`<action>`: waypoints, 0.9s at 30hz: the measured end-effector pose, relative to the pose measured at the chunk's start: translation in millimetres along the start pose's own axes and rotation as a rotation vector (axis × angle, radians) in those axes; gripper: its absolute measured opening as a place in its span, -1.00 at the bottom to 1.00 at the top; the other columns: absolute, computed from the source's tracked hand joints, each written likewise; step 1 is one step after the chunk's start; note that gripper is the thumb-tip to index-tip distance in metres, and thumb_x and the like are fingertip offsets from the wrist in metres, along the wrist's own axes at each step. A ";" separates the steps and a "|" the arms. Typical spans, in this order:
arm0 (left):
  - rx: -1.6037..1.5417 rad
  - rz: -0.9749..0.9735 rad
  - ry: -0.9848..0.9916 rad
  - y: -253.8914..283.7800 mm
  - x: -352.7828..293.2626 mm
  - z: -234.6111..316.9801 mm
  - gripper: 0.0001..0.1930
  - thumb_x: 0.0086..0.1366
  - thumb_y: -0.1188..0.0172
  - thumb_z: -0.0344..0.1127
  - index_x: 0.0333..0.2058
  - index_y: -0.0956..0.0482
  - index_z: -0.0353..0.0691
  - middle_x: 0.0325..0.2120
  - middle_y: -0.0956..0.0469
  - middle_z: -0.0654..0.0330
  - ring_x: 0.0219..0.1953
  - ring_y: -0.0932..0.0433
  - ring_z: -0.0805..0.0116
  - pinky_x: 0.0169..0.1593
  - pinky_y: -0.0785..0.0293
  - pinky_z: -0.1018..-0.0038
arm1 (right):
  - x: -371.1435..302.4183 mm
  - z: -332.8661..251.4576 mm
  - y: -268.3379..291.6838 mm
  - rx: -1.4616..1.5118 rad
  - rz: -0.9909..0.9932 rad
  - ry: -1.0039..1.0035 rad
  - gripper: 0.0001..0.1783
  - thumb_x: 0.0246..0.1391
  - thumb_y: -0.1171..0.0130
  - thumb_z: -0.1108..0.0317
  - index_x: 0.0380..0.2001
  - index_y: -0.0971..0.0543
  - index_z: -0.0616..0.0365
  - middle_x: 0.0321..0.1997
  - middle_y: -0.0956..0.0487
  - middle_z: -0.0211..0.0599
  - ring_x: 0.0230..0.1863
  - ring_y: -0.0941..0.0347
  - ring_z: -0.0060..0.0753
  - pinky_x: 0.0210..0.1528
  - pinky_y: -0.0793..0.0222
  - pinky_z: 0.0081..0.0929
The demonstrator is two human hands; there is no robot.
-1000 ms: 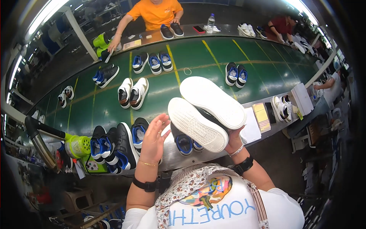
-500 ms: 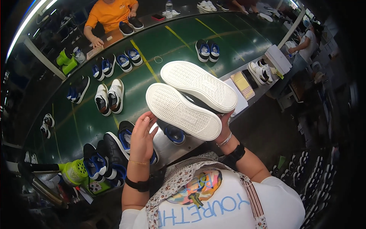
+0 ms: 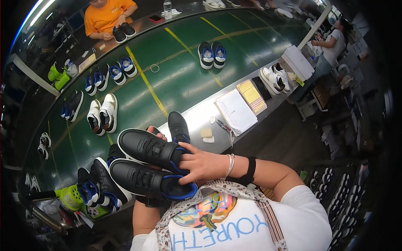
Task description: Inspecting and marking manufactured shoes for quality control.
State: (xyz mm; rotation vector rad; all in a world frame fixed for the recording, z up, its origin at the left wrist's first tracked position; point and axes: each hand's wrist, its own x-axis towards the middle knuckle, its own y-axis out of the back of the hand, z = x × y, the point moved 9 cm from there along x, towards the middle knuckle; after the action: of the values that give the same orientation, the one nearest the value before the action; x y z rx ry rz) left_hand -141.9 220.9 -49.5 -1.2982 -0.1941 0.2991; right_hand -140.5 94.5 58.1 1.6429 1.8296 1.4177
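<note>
Close to my body I hold a pair of black sneakers (image 3: 146, 161) with blue linings, side by side, soles down and toes to the left. My right hand (image 3: 203, 165) grips them at the heel end, its fingers reaching into the shoe openings. Mostly hidden by the shoes, my left hand (image 3: 156, 132) shows only its fingertips, curled up along the far side of the farther shoe. Just beyond, another black sneaker (image 3: 179, 126) rests at the bench edge. More black sneakers (image 3: 102, 184) are piled to the left, partly covered by the held pair.
Several shoe pairs stand on the green conveyor belt (image 3: 167, 83). The metal bench (image 3: 201, 113) carries papers (image 3: 235, 112), a yellow card (image 3: 252, 96), a cream block (image 3: 206, 132) and white sneakers (image 3: 274, 79). Across the belt, a person in orange (image 3: 108, 19) handles dark shoes. Shoe racks (image 3: 335, 201) stand lower right.
The sneakers have turned from soles facing up to soles down and come left and nearer me. My right hand now has its fingers in the openings. The person in orange has taken hold of shoes.
</note>
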 end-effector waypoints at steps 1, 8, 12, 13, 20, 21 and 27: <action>-0.020 -0.042 -0.030 -2.0 4.6 -9.2 -0.39 0.25 0.01 -0.10 0.20 0.01 -0.12 -0.15 -0.35 -0.06 -0.04 -0.35 0.06 0.04 -0.35 0.12 | -13.0 3.7 19.2 0.136 0.036 0.023 -0.48 -0.33 -0.31 0.24 -0.16 -0.43 -0.25 -0.23 -0.41 -0.35 -0.01 -0.30 -0.23 0.23 0.18 0.09; 0.080 -0.126 -0.087 -33.0 15.5 -36.5 -0.48 0.37 0.33 -0.08 0.24 0.18 0.01 -0.11 -0.31 0.05 0.01 -0.30 0.17 0.16 -0.09 -0.09 | -266.7 236.1 46.1 0.129 0.737 -1.108 -0.78 -0.03 -0.09 0.44 -0.25 -0.50 0.23 -0.33 -0.51 -0.14 -0.31 -0.48 -0.28 -0.25 -0.39 -0.49; -0.026 -0.138 -0.001 -31.6 19.5 -60.3 -0.51 0.37 0.50 -0.04 0.23 0.21 0.04 -0.11 -0.32 0.09 0.01 -0.30 0.22 0.21 -0.02 -0.05 | -352.7 320.9 43.2 -0.364 0.414 -1.383 -0.80 -0.10 -0.06 0.49 -0.31 -0.51 0.19 -0.30 -0.46 -0.12 -0.27 -0.44 -0.13 -0.24 -0.40 -0.28; 0.071 -0.166 -0.096 -42.2 19.3 -61.1 -0.51 0.37 0.55 -0.01 0.22 0.17 0.03 -0.11 -0.32 0.10 0.02 -0.30 0.23 0.22 0.02 -0.03 | -359.1 335.3 37.6 -0.422 0.290 -1.385 -0.83 -0.08 -0.03 0.48 -0.34 -0.50 0.18 -0.31 -0.46 -0.13 -0.26 -0.44 -0.12 -0.23 -0.40 -0.29; -0.001 -0.183 -0.064 -4.8 5.9 -67.4 -0.50 0.37 0.60 0.00 0.22 0.13 0.01 -0.09 -0.32 0.12 0.07 -0.23 0.27 0.24 0.06 -0.02 | -334.9 351.9 23.3 -0.609 -0.009 -1.339 -0.91 -0.02 0.02 0.43 -0.43 -0.46 0.17 -0.38 -0.45 -0.18 -0.30 -0.47 -0.22 -0.36 -0.47 -0.39; 0.035 -0.181 -0.040 4.7 3.5 -67.1 -0.49 0.36 0.61 0.02 0.21 0.10 -0.02 -0.09 -0.32 0.13 0.07 -0.24 0.27 0.24 0.07 -0.01 | -333.9 353.1 23.7 -0.646 -0.051 -1.340 -0.91 -0.02 0.02 0.43 -0.42 -0.46 0.16 -0.39 -0.45 -0.19 -0.32 -0.48 -0.25 -0.39 -0.48 -0.42; -0.007 -0.168 0.050 -4.4 13.1 -80.4 -0.36 0.31 0.68 0.15 0.02 -0.23 -0.16 -0.08 -0.36 0.08 0.10 -0.25 0.22 0.28 0.17 0.10 | -326.6 359.4 20.9 -0.681 -0.155 -1.344 -0.84 0.00 0.02 0.42 -0.30 -0.38 0.15 -0.41 -0.48 -0.21 -0.40 -0.51 -0.26 -0.44 -0.49 -0.44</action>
State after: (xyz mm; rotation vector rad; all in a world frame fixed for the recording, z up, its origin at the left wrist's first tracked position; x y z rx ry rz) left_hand -104.4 150.6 -66.7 -1.2862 -0.2600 0.1230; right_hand 241.7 -31.3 -214.7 1.3882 0.5738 0.4351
